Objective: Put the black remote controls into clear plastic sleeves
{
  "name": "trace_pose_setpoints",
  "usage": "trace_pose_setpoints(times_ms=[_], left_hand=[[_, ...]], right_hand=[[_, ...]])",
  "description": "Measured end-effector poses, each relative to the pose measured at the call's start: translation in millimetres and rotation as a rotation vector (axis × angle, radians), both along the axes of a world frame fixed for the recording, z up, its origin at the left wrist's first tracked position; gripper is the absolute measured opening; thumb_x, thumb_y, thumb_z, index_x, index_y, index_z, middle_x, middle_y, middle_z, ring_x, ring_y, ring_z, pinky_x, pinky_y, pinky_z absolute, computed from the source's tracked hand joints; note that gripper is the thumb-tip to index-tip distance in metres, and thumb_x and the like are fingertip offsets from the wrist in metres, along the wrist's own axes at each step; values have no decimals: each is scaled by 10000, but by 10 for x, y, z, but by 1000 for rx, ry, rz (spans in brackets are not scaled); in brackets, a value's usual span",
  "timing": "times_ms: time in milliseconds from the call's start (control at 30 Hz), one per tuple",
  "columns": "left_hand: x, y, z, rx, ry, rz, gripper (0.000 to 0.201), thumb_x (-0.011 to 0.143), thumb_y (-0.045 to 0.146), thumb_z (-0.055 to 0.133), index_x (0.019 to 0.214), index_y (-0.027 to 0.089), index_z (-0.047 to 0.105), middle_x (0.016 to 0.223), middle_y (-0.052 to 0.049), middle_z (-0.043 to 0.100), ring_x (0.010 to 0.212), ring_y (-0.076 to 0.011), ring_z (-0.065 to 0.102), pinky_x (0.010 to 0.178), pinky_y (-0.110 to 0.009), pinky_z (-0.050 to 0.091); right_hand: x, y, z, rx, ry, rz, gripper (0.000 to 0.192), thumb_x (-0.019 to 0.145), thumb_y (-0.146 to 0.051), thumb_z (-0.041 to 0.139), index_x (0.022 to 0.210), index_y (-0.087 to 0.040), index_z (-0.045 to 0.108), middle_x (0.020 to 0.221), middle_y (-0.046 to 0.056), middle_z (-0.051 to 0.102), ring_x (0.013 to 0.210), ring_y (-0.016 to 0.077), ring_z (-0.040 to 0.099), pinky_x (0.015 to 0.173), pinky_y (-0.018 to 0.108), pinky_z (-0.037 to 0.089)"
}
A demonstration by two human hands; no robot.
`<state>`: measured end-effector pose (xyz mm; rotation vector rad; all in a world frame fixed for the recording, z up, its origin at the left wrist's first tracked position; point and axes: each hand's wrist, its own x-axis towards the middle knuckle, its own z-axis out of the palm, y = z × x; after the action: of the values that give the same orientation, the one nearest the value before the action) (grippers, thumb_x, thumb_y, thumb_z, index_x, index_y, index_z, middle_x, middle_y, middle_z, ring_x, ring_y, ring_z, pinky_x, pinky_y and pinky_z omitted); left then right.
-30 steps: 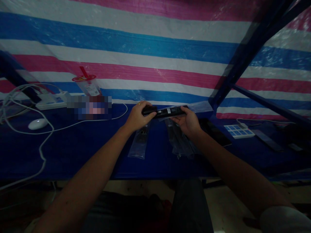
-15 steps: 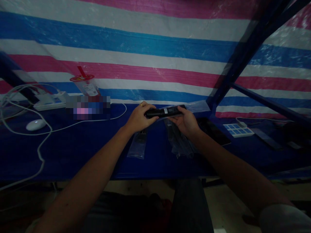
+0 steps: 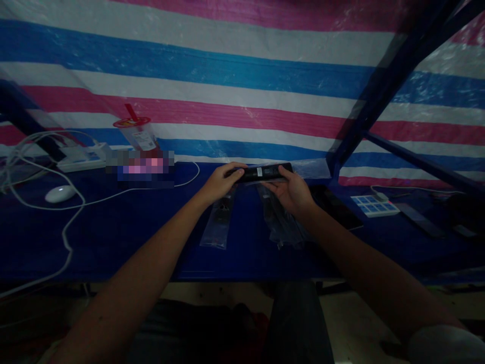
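Note:
A long black remote control (image 3: 261,173) with a small white label is held level above the blue table (image 3: 125,232). My left hand (image 3: 220,182) pinches its left end with the fingertips. My right hand (image 3: 291,191) cups its right end from below. Under the hands lie clear plastic sleeves: one narrow sleeve (image 3: 217,225) to the left and a loose bunch (image 3: 282,222) beneath the right wrist.
A white mouse (image 3: 59,193) and white cables (image 3: 68,222) lie at the left, with a power strip (image 3: 81,159) and a lidded drink cup (image 3: 137,133) behind. A white keypad (image 3: 374,206) and dark flat items sit at the right. Blue frame bars (image 3: 379,91) rise at the right.
My left hand has slid from a full grip over the remote's left end to a fingertip pinch. The remote has turned slightly, its label now facing me.

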<state>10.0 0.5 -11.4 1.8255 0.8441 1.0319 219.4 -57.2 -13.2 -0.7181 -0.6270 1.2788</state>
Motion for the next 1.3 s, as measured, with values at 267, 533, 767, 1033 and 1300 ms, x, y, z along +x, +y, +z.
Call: trace_pose_setpoints(times_ms=[267,533,767,1033,1300], left_hand=[[-30,4,55,-445,-267,-81,205,887,147,625,1083,105,670,848,-98,689,621,-164,681,546,-285,511],[-29,2,55,-457,-281,-50,158,867,89,667,1022,60,674,776,-107,704,613,-165,701,538,-253,477],[-14,-7,67,-444,-305,-3,168,839,89,687,1002,59,659,777,-92,692,581,-174,703,503,-242,456],[10,-23,147,-417,-265,124,108,848,167,631,927,103,668,732,-84,653,517,-145,616,479,-255,412],[-333,329,48,-23,-53,860,222,864,179,424,845,168,644,730,-46,603,684,-186,574,633,-292,454]], right_hand=[[-28,-24,32,0,-17,6,92,858,-210,660,923,-209,594,917,50,712,938,235,705,956,488,566],[-17,-9,6,1,-38,0,140,835,-227,693,934,-217,595,947,48,720,930,238,711,950,491,571],[-7,-15,13,31,-52,22,88,854,-223,668,912,-219,603,952,43,738,952,238,713,962,493,569],[-8,2,-8,-4,-41,17,158,932,-364,540,970,-220,593,1065,95,729,1055,272,696,963,509,558],[133,22,11,5,-22,-40,228,937,-434,488,955,-226,580,1191,101,707,1079,293,699,979,492,539]])
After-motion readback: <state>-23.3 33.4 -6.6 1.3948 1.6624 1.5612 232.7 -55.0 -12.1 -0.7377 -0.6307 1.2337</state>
